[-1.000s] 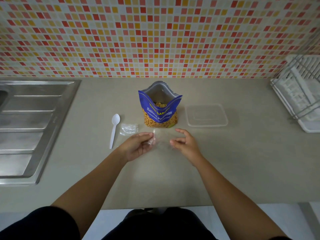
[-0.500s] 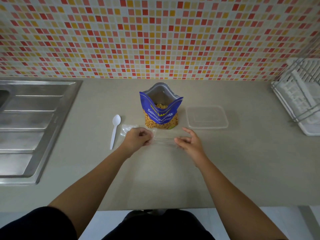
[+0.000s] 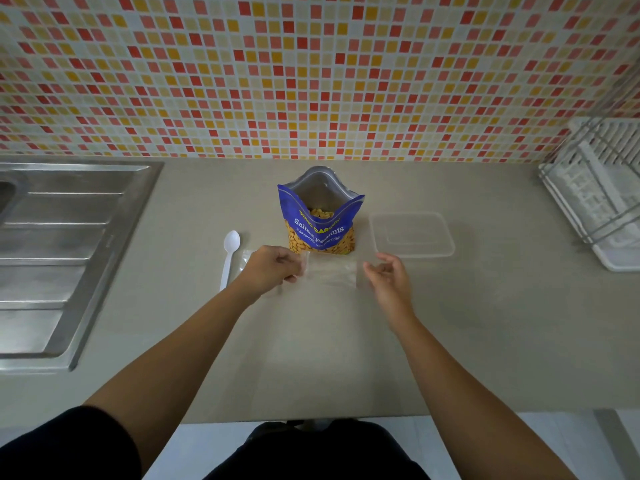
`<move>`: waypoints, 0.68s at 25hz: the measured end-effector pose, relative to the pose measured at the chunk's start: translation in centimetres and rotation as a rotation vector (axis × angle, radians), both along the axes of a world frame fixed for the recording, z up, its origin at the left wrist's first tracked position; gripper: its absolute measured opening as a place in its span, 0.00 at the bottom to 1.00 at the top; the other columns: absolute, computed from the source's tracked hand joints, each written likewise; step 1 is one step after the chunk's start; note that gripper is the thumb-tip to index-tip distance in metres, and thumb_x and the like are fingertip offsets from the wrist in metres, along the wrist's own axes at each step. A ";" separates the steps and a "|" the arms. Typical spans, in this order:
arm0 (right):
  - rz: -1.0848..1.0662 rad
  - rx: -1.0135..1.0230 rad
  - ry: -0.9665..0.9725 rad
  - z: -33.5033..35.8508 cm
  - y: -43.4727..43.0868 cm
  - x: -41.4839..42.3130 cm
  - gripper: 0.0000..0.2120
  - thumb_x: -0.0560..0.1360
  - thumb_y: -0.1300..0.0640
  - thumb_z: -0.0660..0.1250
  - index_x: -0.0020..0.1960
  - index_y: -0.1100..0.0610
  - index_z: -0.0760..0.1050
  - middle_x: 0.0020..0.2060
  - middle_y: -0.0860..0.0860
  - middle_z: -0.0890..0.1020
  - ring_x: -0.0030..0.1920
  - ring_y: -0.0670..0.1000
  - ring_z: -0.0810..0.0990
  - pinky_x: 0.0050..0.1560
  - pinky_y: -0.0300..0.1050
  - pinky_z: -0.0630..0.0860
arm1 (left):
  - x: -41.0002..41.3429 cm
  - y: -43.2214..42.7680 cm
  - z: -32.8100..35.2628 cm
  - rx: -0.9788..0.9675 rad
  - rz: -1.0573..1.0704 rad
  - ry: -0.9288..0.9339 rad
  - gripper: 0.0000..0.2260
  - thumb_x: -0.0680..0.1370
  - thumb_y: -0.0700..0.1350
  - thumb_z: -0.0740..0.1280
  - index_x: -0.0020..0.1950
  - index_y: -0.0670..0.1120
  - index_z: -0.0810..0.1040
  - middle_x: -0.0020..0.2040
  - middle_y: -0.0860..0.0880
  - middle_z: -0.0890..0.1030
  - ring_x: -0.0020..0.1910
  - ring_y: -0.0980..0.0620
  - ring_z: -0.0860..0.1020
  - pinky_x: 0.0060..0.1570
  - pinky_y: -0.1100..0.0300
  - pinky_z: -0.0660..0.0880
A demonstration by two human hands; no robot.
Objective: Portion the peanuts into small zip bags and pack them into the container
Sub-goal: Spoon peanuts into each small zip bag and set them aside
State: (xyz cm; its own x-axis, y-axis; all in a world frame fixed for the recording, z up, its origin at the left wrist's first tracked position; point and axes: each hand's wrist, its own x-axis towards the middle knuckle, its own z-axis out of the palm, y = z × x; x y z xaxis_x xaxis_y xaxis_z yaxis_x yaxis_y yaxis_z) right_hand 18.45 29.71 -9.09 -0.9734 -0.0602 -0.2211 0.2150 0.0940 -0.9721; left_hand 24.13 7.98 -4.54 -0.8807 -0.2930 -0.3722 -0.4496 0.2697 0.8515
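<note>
A blue bag of salted peanuts (image 3: 320, 220) stands open at the middle of the counter, with nuts showing inside. Just in front of it a small clear zip bag (image 3: 330, 271) is stretched between my hands. My left hand (image 3: 272, 268) pinches its left edge and my right hand (image 3: 388, 275) pinches its right edge. A clear rectangular container (image 3: 412, 233) lies right of the peanut bag. A white plastic spoon (image 3: 229, 256) lies to the left. More clear zip bags (image 3: 246, 258) lie beside the spoon, partly hidden by my left hand.
A steel sink drainboard (image 3: 65, 251) fills the left side. A white dish rack (image 3: 602, 199) stands at the right edge. The tiled wall (image 3: 311, 74) rises behind the beige counter (image 3: 311, 341).
Both hands have moved up and apart, and the clear zip bag is now spread wider between them. My left hand has turned palm down and covers more of the spare bags.
</note>
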 end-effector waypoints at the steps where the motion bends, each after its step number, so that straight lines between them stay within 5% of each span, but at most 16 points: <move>1: 0.067 0.190 0.222 -0.3 0.3 0.2 0.14 0.69 0.61 0.72 0.51 0.51 0.74 0.42 0.48 0.75 0.40 0.45 0.75 0.46 0.40 0.74 | 0.0 -0.1 0.0 -0.010 -0.002 -0.001 0.05 0.72 0.37 0.68 0.38 0.45 0.79 0.35 0.46 0.82 0.26 0.62 0.78 0.26 0.74 0.69; 3: 0.312 0.438 0.555 -0.4 0.0 0.8 0.21 0.66 0.56 0.71 0.58 0.57 0.74 0.50 0.50 0.77 0.51 0.46 0.75 0.56 0.37 0.70 | 0.1 -0.1 0.0 -0.034 -0.025 -0.007 0.02 0.72 0.37 0.69 0.39 0.42 0.80 0.36 0.46 0.83 0.25 0.63 0.77 0.26 0.76 0.68; 8: 0.641 0.653 0.702 0.6 -2.0 1.2 0.42 0.63 0.44 0.75 0.70 0.58 0.65 0.67 0.53 0.71 0.67 0.50 0.68 0.68 0.38 0.60 | -0.2 0.4 0.2 -0.064 -0.087 -0.006 0.04 0.69 0.37 0.71 0.35 0.44 0.81 0.31 0.48 0.83 0.27 0.59 0.77 0.32 0.70 0.73; 11: 0.687 0.661 0.679 1.0 -2.7 1.0 0.44 0.61 0.43 0.77 0.71 0.58 0.65 0.67 0.53 0.71 0.66 0.53 0.69 0.67 0.41 0.62 | -0.2 0.9 0.3 -0.103 -0.123 -0.013 0.02 0.68 0.39 0.72 0.36 0.44 0.82 0.37 0.42 0.84 0.31 0.55 0.79 0.40 0.57 0.76; 17: 0.677 0.726 0.731 1.4 -3.4 0.8 0.36 0.64 0.45 0.76 0.66 0.59 0.70 0.60 0.54 0.77 0.60 0.55 0.72 0.62 0.44 0.67 | -0.2 1.4 0.5 -0.212 -0.178 0.009 0.02 0.70 0.41 0.72 0.38 0.43 0.83 0.37 0.42 0.84 0.31 0.56 0.77 0.29 0.71 0.72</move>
